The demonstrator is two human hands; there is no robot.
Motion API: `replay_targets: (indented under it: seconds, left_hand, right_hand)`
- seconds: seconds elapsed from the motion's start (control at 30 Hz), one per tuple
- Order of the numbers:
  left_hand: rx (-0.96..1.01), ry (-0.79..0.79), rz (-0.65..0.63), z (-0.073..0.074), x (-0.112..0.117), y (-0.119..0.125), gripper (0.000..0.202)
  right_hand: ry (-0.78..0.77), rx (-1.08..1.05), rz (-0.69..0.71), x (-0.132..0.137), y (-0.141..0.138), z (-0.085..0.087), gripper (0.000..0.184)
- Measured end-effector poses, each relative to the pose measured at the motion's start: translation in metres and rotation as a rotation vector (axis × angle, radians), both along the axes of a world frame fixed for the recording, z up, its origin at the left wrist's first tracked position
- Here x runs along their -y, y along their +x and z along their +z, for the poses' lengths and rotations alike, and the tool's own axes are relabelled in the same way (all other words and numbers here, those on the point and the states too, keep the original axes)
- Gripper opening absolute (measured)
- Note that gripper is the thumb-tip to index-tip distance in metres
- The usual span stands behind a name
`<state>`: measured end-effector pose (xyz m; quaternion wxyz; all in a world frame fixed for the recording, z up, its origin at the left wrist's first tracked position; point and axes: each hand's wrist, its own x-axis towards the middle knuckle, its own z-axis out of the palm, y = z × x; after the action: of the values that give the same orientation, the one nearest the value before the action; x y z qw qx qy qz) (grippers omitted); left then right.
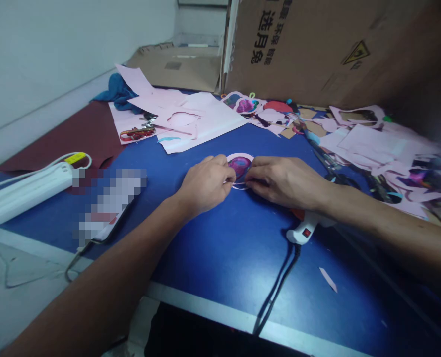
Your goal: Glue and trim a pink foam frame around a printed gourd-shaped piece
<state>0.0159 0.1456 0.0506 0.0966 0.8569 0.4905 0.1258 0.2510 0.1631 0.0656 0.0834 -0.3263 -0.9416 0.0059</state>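
Observation:
Between my two hands, just above or on the blue table point(213, 243), is a small rounded piece with a pale pink border and a shiny purple centre point(238, 164). My left hand point(210, 182) pinches its left edge with closed fingers. On its right edge, my right hand point(280, 179) is also closed, the fingertips pressed near the rim. My fingers cover parts of both sides. A white glue gun point(301, 232) with a red switch and black cord lies partly hidden beneath my right forearm.
Pink paper sheets point(213, 119) and finished-looking purple pieces point(245, 105) lie at the back. Scissors point(332, 168) and pink scraps point(369, 146) crowd the right. A white power strip point(30, 191) and a pixelated phone point(112, 208) sit left. A cardboard box point(309, 49) stands behind.

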Motion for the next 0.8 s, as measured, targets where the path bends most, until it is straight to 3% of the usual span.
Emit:
replay_targets:
  seconds: [0.27,0.43,0.6,0.67,0.8]
  left_hand:
    - [0.048,0.004,-0.022,-0.006,-0.005,-0.004,0.028]
    - [0.069,0.007,-0.024,-0.009,-0.007,-0.005,0.026]
    - [0.085,0.001,-0.010,-0.008,-0.007,-0.006,0.026]
    - [0.098,-0.001,-0.007,-0.008,-0.007,-0.006,0.025]
    - [0.110,0.015,-0.019,-0.010,-0.009,-0.007,0.024]
  right_hand:
    - [-0.019,-0.009,-0.026,-0.001,-0.001,-0.004,0.019]
    - [0.020,-0.062,-0.127,0.011,0.005,0.018,0.023]
    - [-0.002,-0.250,-0.439,0.068,0.036,0.047,0.024]
    - [-0.142,-0.237,-0.548,0.099,0.049,0.045,0.029]
    - [-0.410,-0.248,-0.704,0.141,0.060,0.022,0.040]
